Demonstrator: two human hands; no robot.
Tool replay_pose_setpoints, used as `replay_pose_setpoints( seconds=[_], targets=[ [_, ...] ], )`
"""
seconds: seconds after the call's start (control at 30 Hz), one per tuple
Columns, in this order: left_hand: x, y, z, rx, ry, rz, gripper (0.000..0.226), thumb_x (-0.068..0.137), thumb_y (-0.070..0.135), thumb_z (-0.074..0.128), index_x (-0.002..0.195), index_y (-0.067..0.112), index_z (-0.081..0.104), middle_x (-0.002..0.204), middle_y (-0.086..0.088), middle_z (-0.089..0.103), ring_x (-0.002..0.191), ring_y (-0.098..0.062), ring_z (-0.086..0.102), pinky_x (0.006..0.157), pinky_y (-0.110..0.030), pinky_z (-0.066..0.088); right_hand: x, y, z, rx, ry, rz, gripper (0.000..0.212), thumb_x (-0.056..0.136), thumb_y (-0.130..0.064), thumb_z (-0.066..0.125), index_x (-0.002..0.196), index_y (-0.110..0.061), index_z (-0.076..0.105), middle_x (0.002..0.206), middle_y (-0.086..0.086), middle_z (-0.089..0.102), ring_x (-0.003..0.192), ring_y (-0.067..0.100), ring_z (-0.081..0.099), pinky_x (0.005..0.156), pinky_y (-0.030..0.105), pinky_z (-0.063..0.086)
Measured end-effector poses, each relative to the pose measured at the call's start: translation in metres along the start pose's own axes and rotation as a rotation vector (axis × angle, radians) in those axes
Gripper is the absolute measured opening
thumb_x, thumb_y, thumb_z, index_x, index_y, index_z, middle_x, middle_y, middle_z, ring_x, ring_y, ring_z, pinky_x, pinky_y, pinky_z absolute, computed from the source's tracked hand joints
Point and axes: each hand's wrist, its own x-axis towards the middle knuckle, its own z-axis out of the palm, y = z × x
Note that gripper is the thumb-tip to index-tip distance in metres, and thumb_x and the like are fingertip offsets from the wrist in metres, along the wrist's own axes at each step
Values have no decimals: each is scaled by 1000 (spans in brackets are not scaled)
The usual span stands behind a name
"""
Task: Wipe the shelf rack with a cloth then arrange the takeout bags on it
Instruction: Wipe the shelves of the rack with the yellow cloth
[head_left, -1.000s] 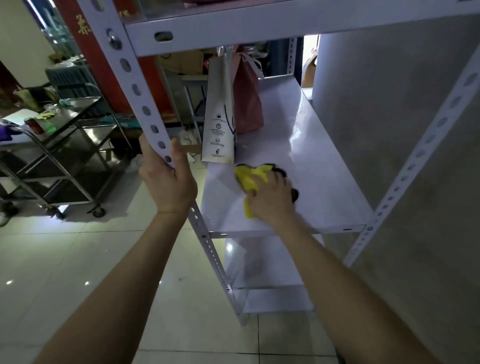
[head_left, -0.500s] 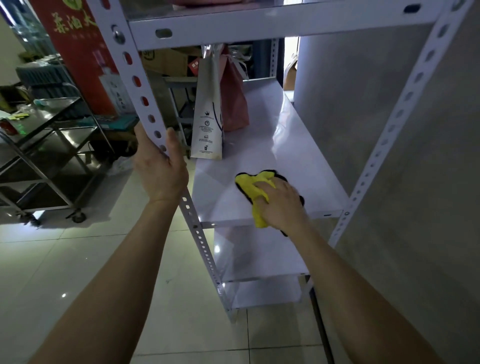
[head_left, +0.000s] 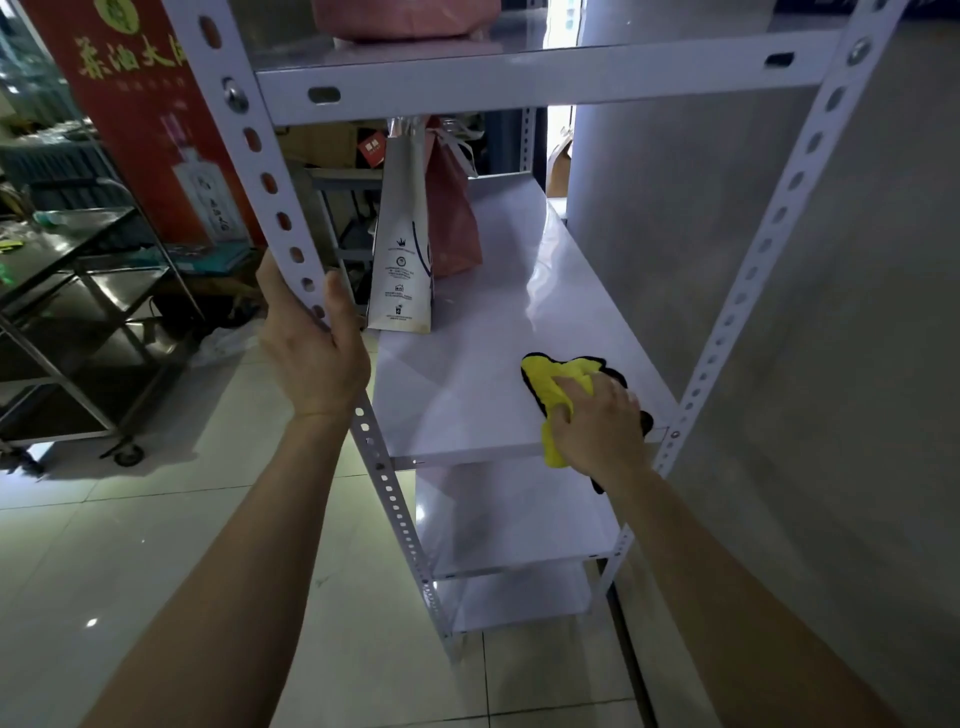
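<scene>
The yellow cloth (head_left: 558, 387) lies near the front right corner of the rack's middle shelf (head_left: 467, 405), one end drooping over the front edge. The right hand (head_left: 597, 431) presses down on it, fingers curled into the bunched fabric. From where I stand, that overhang looks like the first risk: a pull toward the person could drag the cloth off the lip, leaving the hand scrubbing bare metal.

Further back, a white paper bag (head_left: 402, 260) stands upright right at the shelf's left edge, with a pink bag (head_left: 452, 218) just behind it. A wide sweep that way would likely clip the white one, and with nothing beside it, it could tip off onto the tiled floor.

The left hand (head_left: 311, 358) is wrapped round the front left post (head_left: 275, 197), thumb on the near face. The rack looks light, so hard rubbing without that brace might rock it and shift the pink bag on the top shelf (head_left: 405, 18).
</scene>
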Motion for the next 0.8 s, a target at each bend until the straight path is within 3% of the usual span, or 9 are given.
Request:
replay_pose_setpoints(
  seconds=[0.1, 0.2, 0.3, 0.43, 0.53, 0.6, 0.7, 0.8],
  targets=[
    [-4, 0, 2, 6, 10, -13, 60, 113, 52, 43, 145, 1, 46, 96, -9, 69, 69, -23, 69, 61, -41, 59, 31, 12, 4, -27, -52, 52, 57, 88, -39, 42, 136, -24, 68, 132, 20, 62, 122, 43, 55, 106, 56, 41],
    [-8, -3, 0, -6, -7, -26, 56, 114, 51, 44, 142, 3, 45, 98, -5, 71, 67, -22, 72, 60, -45, 61, 95, 27, 8, -58, -196, 170, 54, 95, -39, 42, 145, -25, 58, 149, 24, 48, 137, 44, 42, 119, 58, 27],
    [-8, -5, 0, -16, -9, -26, 53, 113, 50, 45, 140, 4, 46, 90, -4, 69, 63, -23, 71, 55, -48, 59, 129, -3, 17, -45, -281, 226, 51, 98, -37, 43, 147, -27, 53, 156, 22, 39, 143, 43, 35, 123, 58, 19],
    [-9, -6, 2, -30, 11, -30, 53, 113, 48, 46, 137, 1, 47, 86, -4, 67, 60, -25, 68, 53, -50, 56, 70, -99, 33, 50, -298, 2, 54, 93, -41, 43, 144, -29, 58, 152, 18, 45, 137, 41, 41, 118, 58, 26],
    [-9, -9, 2, -22, 15, -26, 55, 113, 50, 46, 138, 0, 47, 87, -6, 67, 61, -27, 68, 53, -50, 55, 3, -145, 32, 61, -229, -252, 54, 86, -39, 33, 122, -24, 71, 129, 14, 59, 115, 38, 53, 106, 55, 39],
    [-8, -11, 3, -19, 9, -28, 55, 113, 50, 46, 141, 3, 45, 93, -6, 68, 63, -29, 69, 55, -49, 57, -14, -149, 27, 114, -223, -338, 52, 87, -38, 36, 125, -29, 71, 127, 10, 58, 115, 36, 53, 104, 53, 41],
    [-7, -12, 4, -17, 7, -34, 56, 113, 52, 45, 141, 4, 45, 93, -7, 67, 63, -30, 69, 54, -49, 57, -14, -129, 19, 201, -320, -443, 53, 96, -44, 38, 144, -42, 59, 146, 5, 52, 134, 31, 46, 116, 50, 35],
    [-6, -12, 3, 1, -1, -31, 56, 113, 53, 45, 141, 4, 45, 90, -6, 66, 62, -29, 68, 55, -48, 57, 3, -69, 24, 152, -285, -346, 59, 93, -52, 32, 146, -44, 56, 152, 1, 51, 140, 28, 44, 119, 49, 35]
  ],
)
